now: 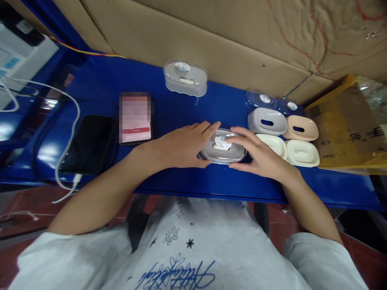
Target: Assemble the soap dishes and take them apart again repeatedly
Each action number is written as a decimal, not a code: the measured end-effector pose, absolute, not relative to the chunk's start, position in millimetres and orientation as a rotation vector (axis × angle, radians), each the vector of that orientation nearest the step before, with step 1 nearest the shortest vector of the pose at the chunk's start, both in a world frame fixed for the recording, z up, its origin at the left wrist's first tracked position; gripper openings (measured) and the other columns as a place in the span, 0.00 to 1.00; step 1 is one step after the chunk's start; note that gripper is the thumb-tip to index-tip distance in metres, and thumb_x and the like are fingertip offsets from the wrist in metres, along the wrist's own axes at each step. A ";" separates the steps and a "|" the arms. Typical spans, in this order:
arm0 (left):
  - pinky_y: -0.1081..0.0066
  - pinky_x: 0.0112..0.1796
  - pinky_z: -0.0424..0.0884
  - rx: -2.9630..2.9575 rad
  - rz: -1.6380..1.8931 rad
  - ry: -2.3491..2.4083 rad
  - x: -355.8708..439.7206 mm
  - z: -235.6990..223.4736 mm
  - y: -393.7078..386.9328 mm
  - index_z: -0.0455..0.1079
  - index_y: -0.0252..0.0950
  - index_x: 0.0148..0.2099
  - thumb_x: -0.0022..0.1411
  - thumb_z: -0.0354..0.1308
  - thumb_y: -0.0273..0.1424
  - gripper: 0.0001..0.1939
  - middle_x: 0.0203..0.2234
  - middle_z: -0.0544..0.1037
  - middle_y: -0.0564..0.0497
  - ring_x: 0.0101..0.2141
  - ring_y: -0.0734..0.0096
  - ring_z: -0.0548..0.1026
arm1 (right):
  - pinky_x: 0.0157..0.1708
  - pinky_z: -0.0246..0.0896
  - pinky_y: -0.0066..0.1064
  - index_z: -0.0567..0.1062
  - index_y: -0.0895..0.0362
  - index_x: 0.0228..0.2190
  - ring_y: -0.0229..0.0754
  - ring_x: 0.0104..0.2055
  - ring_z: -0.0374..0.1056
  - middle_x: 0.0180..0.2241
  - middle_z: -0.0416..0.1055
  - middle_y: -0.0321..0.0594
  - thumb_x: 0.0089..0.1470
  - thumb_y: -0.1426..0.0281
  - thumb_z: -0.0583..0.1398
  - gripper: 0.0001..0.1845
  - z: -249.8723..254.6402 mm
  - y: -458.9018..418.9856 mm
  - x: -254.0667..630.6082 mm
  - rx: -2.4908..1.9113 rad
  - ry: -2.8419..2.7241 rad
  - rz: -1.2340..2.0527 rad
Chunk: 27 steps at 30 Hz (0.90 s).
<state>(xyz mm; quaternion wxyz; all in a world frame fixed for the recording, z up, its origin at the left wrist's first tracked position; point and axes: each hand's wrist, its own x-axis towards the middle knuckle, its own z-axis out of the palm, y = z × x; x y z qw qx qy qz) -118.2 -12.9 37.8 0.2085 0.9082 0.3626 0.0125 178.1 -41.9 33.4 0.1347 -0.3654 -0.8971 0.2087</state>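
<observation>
An oval soap box [225, 156] with a clear lid, a round sticker and a grey body lies before me on the table. My left hand [184, 146] grips its left end, thumb at the near side and fingers at the far side. Around the right end my right hand [260, 155] is closed, with one finger at the sticker. To the right are a grey oval shell [256, 121] and a peach one [311, 128], each with a slot. Cream trays [302, 160] sit nearer, one partly hidden by my right hand. Behind them lie clear lids [252, 100] with stickers.
Farther back stands another lidded soap box [172, 82]. Two phones lie left, one with a lit screen [136, 125], one dark [89, 141] beside a white cable [79, 117]. An opened carton [347, 129] bounds the blue table [193, 183] at right; cardboard [187, 28] lines the back.
</observation>
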 end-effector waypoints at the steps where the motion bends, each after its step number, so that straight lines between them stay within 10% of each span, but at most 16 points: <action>1: 0.52 0.64 0.69 2.547 0.033 1.020 -116.7 38.1 -13.6 0.39 0.35 0.83 0.67 0.65 0.46 0.54 0.72 0.64 0.31 0.68 0.38 0.69 | 0.75 0.60 0.61 0.63 0.38 0.71 0.61 0.78 0.57 0.76 0.56 0.46 0.66 0.57 0.68 0.38 32.2 -41.5 178.6 -1.056 -2.603 0.606; 20: 0.49 0.64 0.70 2.659 0.042 1.167 -100.5 31.1 -11.4 0.40 0.26 0.82 0.65 0.74 0.48 0.62 0.69 0.68 0.27 0.66 0.36 0.73 | 0.77 0.53 0.63 0.42 0.42 0.80 0.64 0.82 0.47 0.82 0.41 0.46 0.68 0.53 0.65 0.54 16.7 -35.9 181.0 -1.128 -2.645 0.512; 27: 0.41 0.63 0.70 2.653 0.223 1.263 -107.4 22.6 -6.2 0.34 0.44 0.85 0.72 0.68 0.41 0.56 0.82 0.40 0.28 0.73 0.27 0.62 | 0.75 0.45 0.69 0.50 0.54 0.79 0.69 0.80 0.48 0.79 0.51 0.60 0.67 0.45 0.62 0.52 23.2 9.2 184.7 -1.341 -2.693 0.139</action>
